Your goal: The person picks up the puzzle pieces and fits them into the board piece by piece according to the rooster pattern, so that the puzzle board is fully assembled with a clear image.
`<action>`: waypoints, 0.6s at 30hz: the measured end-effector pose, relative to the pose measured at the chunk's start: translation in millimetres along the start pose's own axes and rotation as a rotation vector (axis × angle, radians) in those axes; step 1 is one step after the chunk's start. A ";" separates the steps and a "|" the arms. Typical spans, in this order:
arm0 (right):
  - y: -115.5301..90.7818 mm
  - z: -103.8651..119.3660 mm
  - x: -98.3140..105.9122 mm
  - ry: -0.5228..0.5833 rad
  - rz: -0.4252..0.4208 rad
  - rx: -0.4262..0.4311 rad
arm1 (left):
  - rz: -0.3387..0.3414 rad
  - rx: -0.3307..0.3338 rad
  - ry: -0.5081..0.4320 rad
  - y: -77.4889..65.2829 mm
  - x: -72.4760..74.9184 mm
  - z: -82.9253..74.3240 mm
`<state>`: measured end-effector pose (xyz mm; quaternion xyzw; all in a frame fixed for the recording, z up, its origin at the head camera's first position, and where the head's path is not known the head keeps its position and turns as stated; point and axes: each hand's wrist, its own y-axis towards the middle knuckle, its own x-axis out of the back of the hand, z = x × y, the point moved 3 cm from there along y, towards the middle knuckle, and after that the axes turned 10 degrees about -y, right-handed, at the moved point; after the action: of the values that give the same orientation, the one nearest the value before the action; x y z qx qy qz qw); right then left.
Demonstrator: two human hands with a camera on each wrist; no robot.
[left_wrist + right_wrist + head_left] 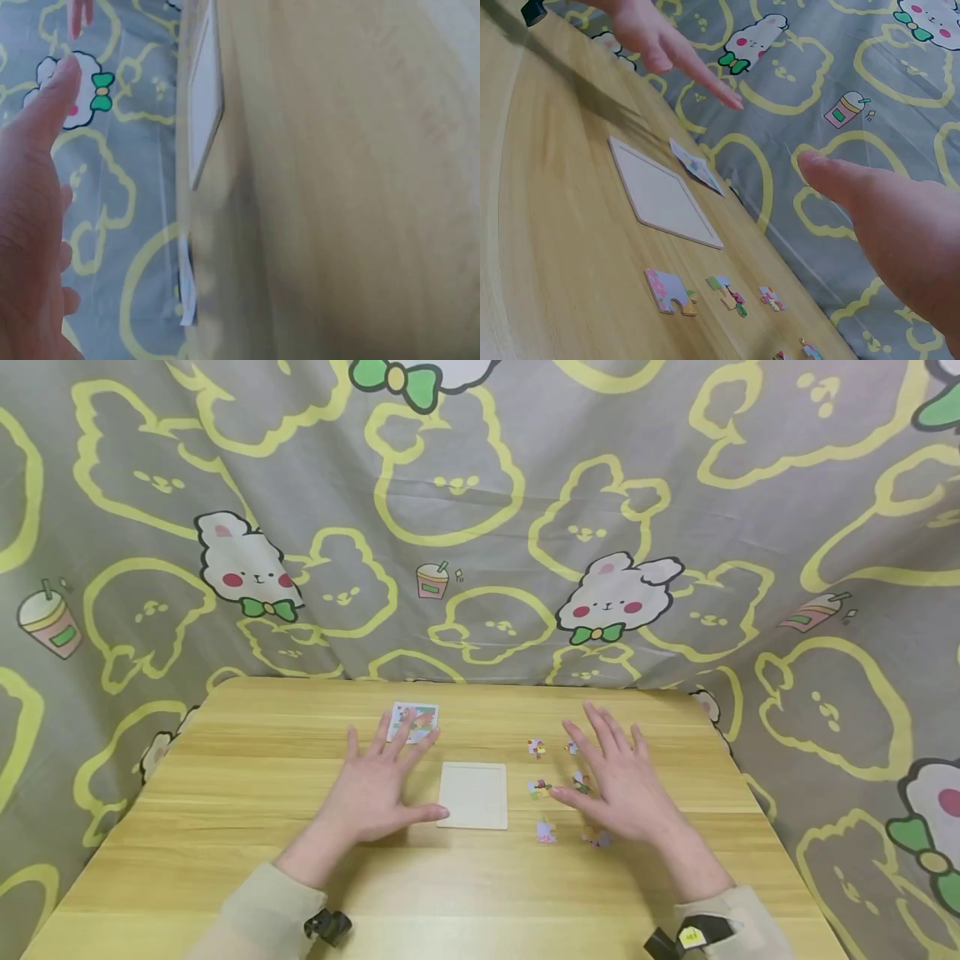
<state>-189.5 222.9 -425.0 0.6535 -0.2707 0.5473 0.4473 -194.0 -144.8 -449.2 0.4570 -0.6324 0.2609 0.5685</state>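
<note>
My left hand (pixel 375 789) is held above the table with its fingers spread and nothing in it. Its thumb overlaps the left edge of a pale, square puzzle tray (pixel 474 797) in the head view; the right wrist view shows the hand raised off the tabletop. Beyond its fingertips lies a small picture card (pixel 424 713), partly covered by them. To the tray's right, my right hand (pixel 626 789) hovers with spread fingers over several jigsaw pieces. One lilac piece (pixel 546 832) lies nearest me, and another piece (pixel 726 294) shows green and yellow. Some pieces are partly hidden by this hand.
The wooden table (pixel 247 760) reaches back to a grey curtain (pixel 337 643) printed with yellow outlines and white rabbits. Curtain also hangs along both sides. Dark wrist cameras are strapped at both sleeves (pixel 262 906).
</note>
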 end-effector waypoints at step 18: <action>9.0 1.9 -15.2 0.128 0.003 0.022 | 0.061 -0.008 -0.112 -3.1 -29.9 -11.1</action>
<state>-200.0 215.1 -436.9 0.6218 -0.2364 0.5914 0.4558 -187.9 -128.4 -476.0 0.4493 -0.6779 0.2497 0.5256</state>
